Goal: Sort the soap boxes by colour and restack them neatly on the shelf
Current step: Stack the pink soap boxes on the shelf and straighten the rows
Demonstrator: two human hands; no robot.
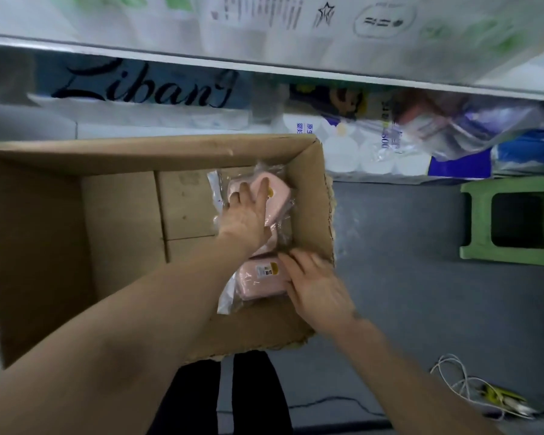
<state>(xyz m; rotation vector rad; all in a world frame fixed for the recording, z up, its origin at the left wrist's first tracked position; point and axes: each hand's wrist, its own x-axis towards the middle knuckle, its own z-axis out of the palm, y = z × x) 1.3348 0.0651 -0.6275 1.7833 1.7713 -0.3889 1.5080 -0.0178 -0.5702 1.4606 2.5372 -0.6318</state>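
Pink soap boxes in slippery plastic wrap lie inside cardboard carton (314, 189), approx 3 o'clock: left hand (245, 215) fingers spread flat on upper pack (280, 196), right hand (318, 284) fingers loosely open beside lower pack (258, 281). Film may slip when lifted.

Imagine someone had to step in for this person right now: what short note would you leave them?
Left hand: reaching into the cardboard box, palm flat on the far pink soap box in clear wrap; not clearly gripping.
Right hand: at the box's right wall, fingers against the near pink soap box, also wrapped.
Both pink packs lie at the right end of the box; the rest of its floor shows bare cardboard.
Done: nothing visibly stacked on the shelf yet.
Left: lift the packs out, sort by colour, stack them neatly. Only pink is in sight.
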